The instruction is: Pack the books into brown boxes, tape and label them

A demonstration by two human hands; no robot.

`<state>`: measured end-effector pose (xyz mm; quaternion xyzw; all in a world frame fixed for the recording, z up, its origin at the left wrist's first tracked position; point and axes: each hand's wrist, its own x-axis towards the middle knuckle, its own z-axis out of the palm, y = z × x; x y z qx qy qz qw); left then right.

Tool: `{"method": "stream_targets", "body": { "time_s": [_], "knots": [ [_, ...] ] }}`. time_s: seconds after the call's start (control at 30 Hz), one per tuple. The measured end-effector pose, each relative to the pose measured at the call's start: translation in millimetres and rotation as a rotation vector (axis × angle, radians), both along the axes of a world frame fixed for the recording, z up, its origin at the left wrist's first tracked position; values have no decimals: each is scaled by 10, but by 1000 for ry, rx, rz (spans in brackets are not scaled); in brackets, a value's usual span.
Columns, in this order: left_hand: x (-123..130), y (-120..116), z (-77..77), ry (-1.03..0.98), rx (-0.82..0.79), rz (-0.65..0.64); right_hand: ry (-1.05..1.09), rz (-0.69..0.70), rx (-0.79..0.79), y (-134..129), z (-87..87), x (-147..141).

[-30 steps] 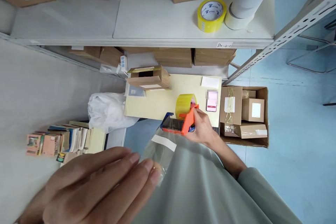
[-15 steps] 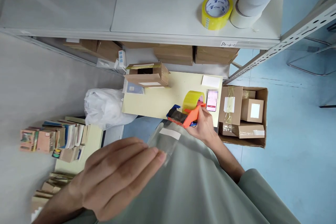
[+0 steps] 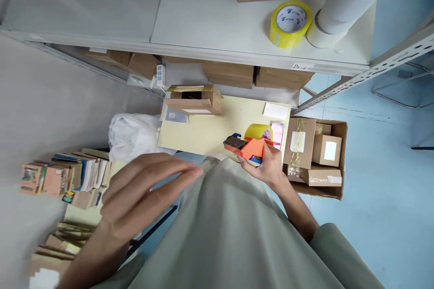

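Item: orange tape dispenser with yellow tape roll, at the counter's near edge, the right hand's fingers closed round it; item: left hand, nearer the viewer, fingers outstretched and close together, thumb hidden, any hold impossible to tell; item: phone, just beside the roll; item: open carton, on the counter

The tape dispenser is showing orange and blue around a yellow roll. The tabletop is glowing pale yellow; at its right edge, a phone is displaying pink.
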<state>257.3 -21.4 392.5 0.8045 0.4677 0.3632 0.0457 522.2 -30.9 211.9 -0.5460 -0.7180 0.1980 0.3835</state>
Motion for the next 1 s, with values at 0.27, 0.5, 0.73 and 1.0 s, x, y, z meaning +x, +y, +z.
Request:
{"method": "stream_targets", "body": {
  "time_s": [0.27, 0.5, 0.73, 1.0],
  "knots": [
    [-396, 594, -388, -172, 97, 79, -268, -119, 166, 482, 337, -122],
    [-1019, 967, -699, -320, 62, 78, -434, -186, 236, 699, 575, -622],
    [-1775, 1336, -1183, -500, -29, 128, -507, -155, 176, 993, 330, -1437],
    [-1989, 1805, -2255, -790, -282, 270, -627, -262, -2, 1582, -253, -2141]
  ]
}}
